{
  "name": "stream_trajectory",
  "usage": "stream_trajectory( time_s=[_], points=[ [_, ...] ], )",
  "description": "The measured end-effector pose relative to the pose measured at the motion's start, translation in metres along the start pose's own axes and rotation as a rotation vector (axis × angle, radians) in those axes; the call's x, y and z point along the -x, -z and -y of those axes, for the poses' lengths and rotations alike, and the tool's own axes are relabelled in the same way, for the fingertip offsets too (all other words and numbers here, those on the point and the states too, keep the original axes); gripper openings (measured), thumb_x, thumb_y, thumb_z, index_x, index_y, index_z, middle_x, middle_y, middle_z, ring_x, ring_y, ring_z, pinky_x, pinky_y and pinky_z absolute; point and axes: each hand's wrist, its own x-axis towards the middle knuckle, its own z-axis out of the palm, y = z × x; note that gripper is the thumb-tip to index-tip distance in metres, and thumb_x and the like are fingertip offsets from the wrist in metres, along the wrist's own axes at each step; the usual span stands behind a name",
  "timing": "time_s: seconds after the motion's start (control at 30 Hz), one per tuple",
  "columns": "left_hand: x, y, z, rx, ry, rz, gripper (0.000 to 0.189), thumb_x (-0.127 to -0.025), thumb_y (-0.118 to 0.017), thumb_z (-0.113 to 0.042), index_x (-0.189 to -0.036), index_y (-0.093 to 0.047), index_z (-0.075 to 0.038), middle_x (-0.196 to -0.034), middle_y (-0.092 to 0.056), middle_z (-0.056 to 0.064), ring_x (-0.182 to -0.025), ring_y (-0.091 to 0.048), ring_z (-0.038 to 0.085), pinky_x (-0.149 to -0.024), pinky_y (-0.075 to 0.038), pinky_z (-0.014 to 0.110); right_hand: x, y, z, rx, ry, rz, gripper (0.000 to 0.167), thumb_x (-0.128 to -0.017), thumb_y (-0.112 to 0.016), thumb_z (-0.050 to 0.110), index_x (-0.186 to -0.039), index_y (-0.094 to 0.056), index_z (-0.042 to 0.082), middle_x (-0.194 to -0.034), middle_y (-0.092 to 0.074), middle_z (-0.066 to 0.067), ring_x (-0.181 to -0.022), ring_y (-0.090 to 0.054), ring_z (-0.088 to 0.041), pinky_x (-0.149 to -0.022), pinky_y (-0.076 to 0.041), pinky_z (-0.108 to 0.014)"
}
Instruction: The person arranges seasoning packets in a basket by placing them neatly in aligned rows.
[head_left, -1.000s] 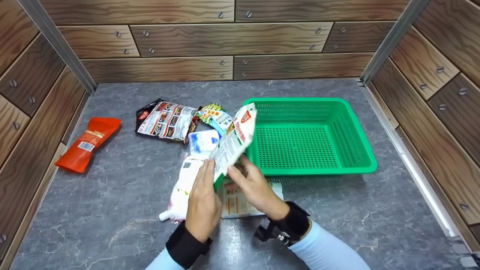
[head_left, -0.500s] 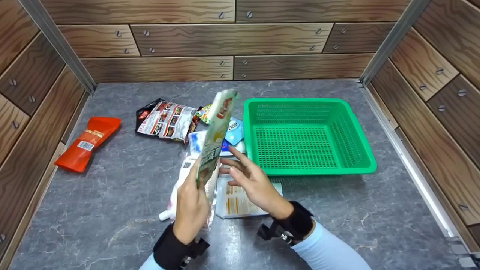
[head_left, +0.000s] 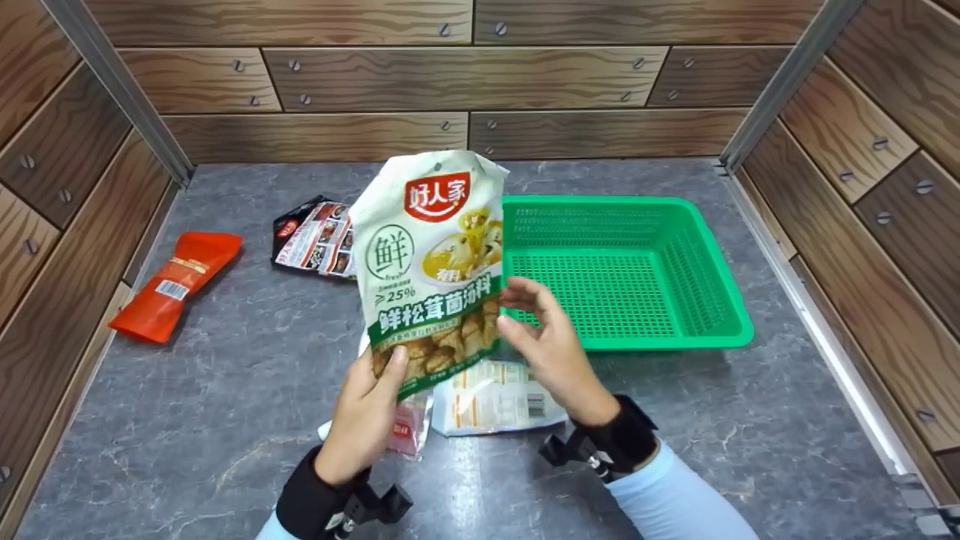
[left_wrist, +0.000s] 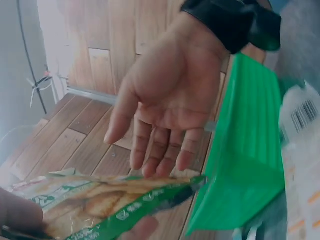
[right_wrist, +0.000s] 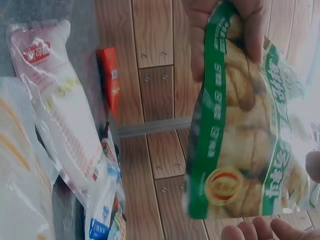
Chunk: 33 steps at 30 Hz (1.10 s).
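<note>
My left hand (head_left: 360, 420) grips the lower left corner of a white and green soup seasoning pouch (head_left: 435, 270), thumb on the printed front and fingers behind. The pouch is held up off the table, tilted, its front with red logo and mushroom picture facing the head camera. My right hand (head_left: 551, 345) is beside the pouch's right edge, fingers loosely bent and nothing gripped. In the left wrist view the right palm (left_wrist: 170, 85) faces the pouch, fingertips close over its edge. The right wrist view shows the pouch's green bottom band (right_wrist: 212, 125) and the left fingers around it.
A green plastic basket (head_left: 716, 300) stands to the right. Under and around the pouch lie a white and orange packet (head_left: 495, 405), a pink and white spouted pouch (right_wrist: 70, 100) and a black and red packet (head_left: 315, 240). An orange packet (head_left: 176, 289) lies far left.
The pouch has turned from its back, through edge-on, to its front, and risen slightly. The right hand has come off it and shifted right; the left hand keeps its grip and moved left.
</note>
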Motion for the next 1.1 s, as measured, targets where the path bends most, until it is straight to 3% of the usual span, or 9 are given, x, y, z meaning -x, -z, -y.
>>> stream_trajectory(
  time_s=[0.13,0.27,0.37,0.6,0.87,1.1],
  points=[
    [0.000,-0.003,0.001,0.273,0.089,0.052,0.041,-0.105,-0.040,-0.015,-0.139,-0.035,0.007,-0.124,-0.055,0.025,-0.111,-0.059,0.035,-0.094,-0.048,0.048,0.000,0.009,0.003,-0.103,-0.065,0.003,0.054,-0.093,-0.064,0.012,-0.140,-0.038,0.005,-0.128,-0.050,-0.016,-0.114,-0.050,-0.029,-0.095,-0.047,-0.042],
    [0.000,-0.004,0.006,0.360,0.156,0.097,0.041,-0.104,-0.042,-0.017,-0.137,-0.035,0.006,-0.122,-0.057,0.021,-0.109,-0.060,0.033,-0.092,-0.049,0.046,0.001,0.015,0.002,-0.218,-0.103,0.084,0.058,-0.093,-0.063,0.009,-0.143,-0.034,0.007,-0.123,-0.057,-0.020,-0.104,-0.060,-0.032,-0.087,-0.052,-0.043],
    [0.000,-0.004,0.009,0.397,0.190,0.138,0.042,-0.104,-0.043,-0.019,-0.139,-0.033,0.004,-0.125,-0.056,0.020,-0.113,-0.058,0.032,-0.094,-0.048,0.045,0.005,0.017,0.000,-0.239,-0.111,0.160,0.058,-0.093,-0.063,0.009,-0.144,-0.034,0.007,-0.118,-0.061,-0.022,-0.097,-0.064,-0.034,-0.082,-0.054,-0.045],
    [-0.004,0.002,0.014,0.367,0.224,0.253,0.042,-0.105,-0.040,-0.016,-0.141,-0.032,0.004,-0.131,-0.053,0.024,-0.118,-0.055,0.038,-0.097,-0.045,0.049,0.010,0.018,-0.005,-0.255,-0.108,0.165,0.054,-0.090,-0.067,0.006,-0.137,-0.040,0.000,-0.116,-0.062,-0.022,-0.097,-0.065,-0.038,-0.079,-0.054,-0.050],
    [-0.009,0.010,0.017,0.208,0.206,0.221,0.041,-0.098,-0.057,-0.011,-0.135,-0.044,0.002,-0.123,-0.059,0.023,-0.107,-0.061,0.040,-0.089,-0.050,0.051,0.015,0.023,-0.012,-0.194,-0.092,0.256,0.051,-0.090,-0.067,0.005,-0.135,-0.043,-0.001,-0.114,-0.062,-0.022,-0.095,-0.066,-0.036,-0.078,-0.055,-0.047],
    [-0.007,0.013,0.021,0.199,0.227,0.277,0.038,-0.098,-0.054,-0.010,-0.134,-0.047,0.003,-0.123,-0.060,0.024,-0.107,-0.061,0.042,-0.089,-0.050,0.051,0.016,0.033,-0.012,-0.148,-0.108,0.347,0.044,-0.091,-0.065,0.006,-0.130,-0.047,-0.004,-0.112,-0.065,-0.020,-0.092,-0.067,-0.032,-0.076,-0.057,-0.041]
  ],
)
